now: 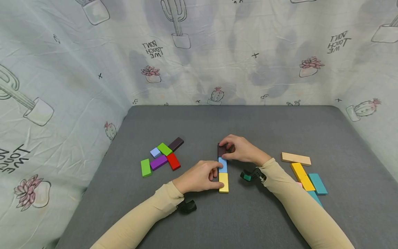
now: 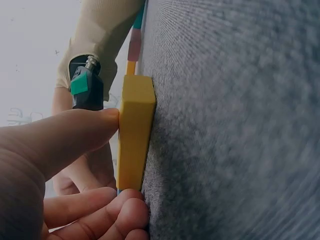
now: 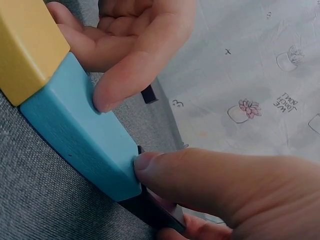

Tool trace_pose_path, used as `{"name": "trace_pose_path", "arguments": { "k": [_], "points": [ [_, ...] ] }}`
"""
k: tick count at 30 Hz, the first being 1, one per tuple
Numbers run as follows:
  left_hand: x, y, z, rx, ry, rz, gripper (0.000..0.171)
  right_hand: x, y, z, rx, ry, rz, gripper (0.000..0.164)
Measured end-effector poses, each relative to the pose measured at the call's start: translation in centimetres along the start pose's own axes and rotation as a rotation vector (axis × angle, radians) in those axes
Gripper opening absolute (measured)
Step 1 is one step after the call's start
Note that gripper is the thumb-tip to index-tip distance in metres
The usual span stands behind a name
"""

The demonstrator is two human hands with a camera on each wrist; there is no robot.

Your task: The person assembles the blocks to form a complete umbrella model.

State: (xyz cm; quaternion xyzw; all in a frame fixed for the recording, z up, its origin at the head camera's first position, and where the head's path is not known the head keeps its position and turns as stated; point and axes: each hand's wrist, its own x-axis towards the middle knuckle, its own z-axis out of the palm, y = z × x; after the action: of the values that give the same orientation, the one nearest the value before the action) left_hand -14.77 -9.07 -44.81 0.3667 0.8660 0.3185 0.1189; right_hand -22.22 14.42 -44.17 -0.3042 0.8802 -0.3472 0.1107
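Observation:
A yellow block point(image 1: 223, 186), a light blue block point(image 1: 224, 169) and a dark brown block point(image 1: 221, 151) lie end to end in a straight row on the grey table. My left hand point(image 1: 199, 177) reaches in from the left: its thumb rests on top of the yellow block point(image 2: 136, 135), while the index fingertip presses the blue block point(image 3: 75, 115). The other left fingers bend beside the row. At the far end, my right hand point(image 1: 244, 151) pinches the dark brown block lengthwise, thumb at its seam with the blue block and fingers at its far end.
Left of the row lies a cluster of blocks, including a purple block point(image 1: 159, 162), a red block point(image 1: 173, 161) and green ones. On the right, partly behind the right sleeve, are a tan block point(image 1: 295, 158), an orange block point(image 1: 302, 176) and teal ones point(image 1: 318, 184). A printed curtain point(image 1: 236, 69) surrounds the table.

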Motion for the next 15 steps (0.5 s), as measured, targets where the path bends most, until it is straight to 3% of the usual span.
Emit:
{"name": "trace_pose_path", "arguments": {
  "k": [7, 15],
  "points": [
    [0.7, -0.6, -0.7, 0.005, 0.038, 0.017, 0.051, 0.1, 0.3, 0.1, -0.001, -0.006, 0.001, 0.04],
    [3.1, -2.2, -2.5, 0.055, 0.094, -0.004, 0.046, 0.1, 0.3, 0.0, 0.008, -0.005, -0.017, 0.04]
  ]
}}
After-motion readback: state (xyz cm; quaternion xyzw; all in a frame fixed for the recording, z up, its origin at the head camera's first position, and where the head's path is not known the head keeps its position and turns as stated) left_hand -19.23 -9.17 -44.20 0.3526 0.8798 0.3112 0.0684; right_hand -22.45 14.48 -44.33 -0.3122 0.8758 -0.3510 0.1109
